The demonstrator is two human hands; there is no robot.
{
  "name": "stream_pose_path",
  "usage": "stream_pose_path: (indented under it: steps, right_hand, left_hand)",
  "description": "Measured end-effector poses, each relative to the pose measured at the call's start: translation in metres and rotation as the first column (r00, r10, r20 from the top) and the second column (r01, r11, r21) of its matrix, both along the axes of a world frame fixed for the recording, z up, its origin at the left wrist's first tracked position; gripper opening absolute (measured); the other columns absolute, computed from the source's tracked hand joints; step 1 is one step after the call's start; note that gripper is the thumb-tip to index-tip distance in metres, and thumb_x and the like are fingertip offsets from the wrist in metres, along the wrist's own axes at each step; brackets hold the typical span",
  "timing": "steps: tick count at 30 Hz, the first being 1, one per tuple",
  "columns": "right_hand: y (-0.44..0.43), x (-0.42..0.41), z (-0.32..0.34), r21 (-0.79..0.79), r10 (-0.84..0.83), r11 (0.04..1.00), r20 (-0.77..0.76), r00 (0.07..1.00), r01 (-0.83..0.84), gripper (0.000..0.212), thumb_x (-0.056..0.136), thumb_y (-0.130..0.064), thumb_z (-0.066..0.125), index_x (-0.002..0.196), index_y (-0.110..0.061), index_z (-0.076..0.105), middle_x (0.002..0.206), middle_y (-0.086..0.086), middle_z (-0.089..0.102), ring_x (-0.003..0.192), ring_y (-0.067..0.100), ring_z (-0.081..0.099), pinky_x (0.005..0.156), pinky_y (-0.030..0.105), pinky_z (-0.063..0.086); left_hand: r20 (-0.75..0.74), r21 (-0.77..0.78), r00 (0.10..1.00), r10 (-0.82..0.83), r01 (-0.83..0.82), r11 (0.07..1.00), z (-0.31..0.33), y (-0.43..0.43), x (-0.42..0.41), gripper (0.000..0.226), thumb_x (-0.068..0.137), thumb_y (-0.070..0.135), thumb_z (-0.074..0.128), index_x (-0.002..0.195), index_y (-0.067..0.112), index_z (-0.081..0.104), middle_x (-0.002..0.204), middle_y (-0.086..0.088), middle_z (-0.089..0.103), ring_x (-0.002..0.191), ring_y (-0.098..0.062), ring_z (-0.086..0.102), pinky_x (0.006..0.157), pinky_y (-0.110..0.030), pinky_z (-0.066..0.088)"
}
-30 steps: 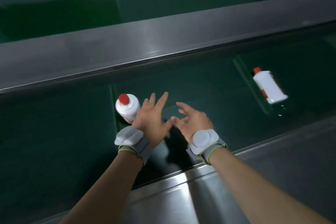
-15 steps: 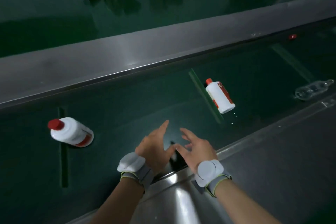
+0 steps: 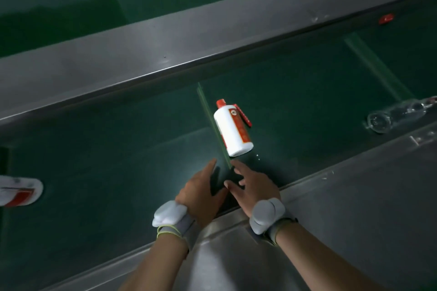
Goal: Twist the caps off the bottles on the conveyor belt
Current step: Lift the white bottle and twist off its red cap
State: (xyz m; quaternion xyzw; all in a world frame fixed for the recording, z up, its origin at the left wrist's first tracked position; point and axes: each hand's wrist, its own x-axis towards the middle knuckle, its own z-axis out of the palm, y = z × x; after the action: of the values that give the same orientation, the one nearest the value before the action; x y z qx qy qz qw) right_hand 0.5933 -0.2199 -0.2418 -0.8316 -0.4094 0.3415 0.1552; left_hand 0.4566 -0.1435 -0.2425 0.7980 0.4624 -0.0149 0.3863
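A white bottle (image 3: pixel 233 129) with a red cap and a red label lies on its side on the dark green conveyor belt (image 3: pixel 118 149), cap pointing away from me, resting against a raised green cleat (image 3: pixel 211 123). My left hand (image 3: pixel 201 190) and my right hand (image 3: pixel 251 184) hover just short of its base, fingers spread, holding nothing. Another white bottle (image 3: pixel 20 191) with a red label lies at the far left edge, partly cut off. A clear glass bottle (image 3: pixel 397 114) lies at the right.
Steel side rails run along the belt, the far rail (image 3: pixel 165 47) and the near rail (image 3: pixel 343 208). A small red cap (image 3: pixel 386 19) sits by the far rail at the right. A second cleat (image 3: pixel 376 66) crosses the belt at the right. Both wrists carry white bands.
The white bottle with the red cap has come from the right to just beyond my hands. The other white bottle has gone to the left edge. My hands stay open.
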Motion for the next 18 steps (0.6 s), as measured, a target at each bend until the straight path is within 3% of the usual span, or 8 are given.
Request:
stream_pose_path:
  steps: [6,11,18]
  right_hand:
    - [0.005,0.021,0.015,0.034,-0.036,0.999,0.02,0.999,0.035,0.051,0.086,-0.054,0.054,0.135,-0.046,0.04,0.121,-0.014,0.064,0.1,0.013,0.064,0.081,0.032,0.052]
    - [0.018,0.034,0.024,0.047,-0.059,0.997,0.043,0.997,0.057,0.055,0.087,-0.051,0.056,0.139,-0.044,0.036,0.124,-0.011,0.063,0.102,0.014,0.063,0.083,0.034,0.052]
    - [0.048,0.074,-0.022,0.11,-0.04,0.993,0.023,0.999,0.037,0.055,0.086,-0.049,0.059,0.138,-0.044,0.041,0.124,-0.01,0.063,0.108,0.019,0.061,0.084,0.034,0.051]
  left_hand:
    - [0.07,0.044,0.997,-0.036,0.033,0.998,0.012,0.013,0.029,0.067,0.081,0.046,0.062,0.129,0.059,0.017,0.126,-0.001,0.061,0.11,-0.024,0.059,0.077,-0.023,0.036]
    - [0.016,0.089,0.996,-0.088,0.086,0.992,0.006,0.031,0.044,0.074,0.083,0.05,0.058,0.146,0.038,0.02,0.136,-0.003,0.056,0.117,-0.026,0.055,0.08,-0.027,0.038]
    - [-0.059,0.088,0.998,0.014,-0.009,0.996,-0.034,0.051,0.086,0.075,0.081,0.051,0.054,0.145,0.038,0.018,0.132,-0.003,0.055,0.113,-0.028,0.057,0.075,-0.029,0.035]
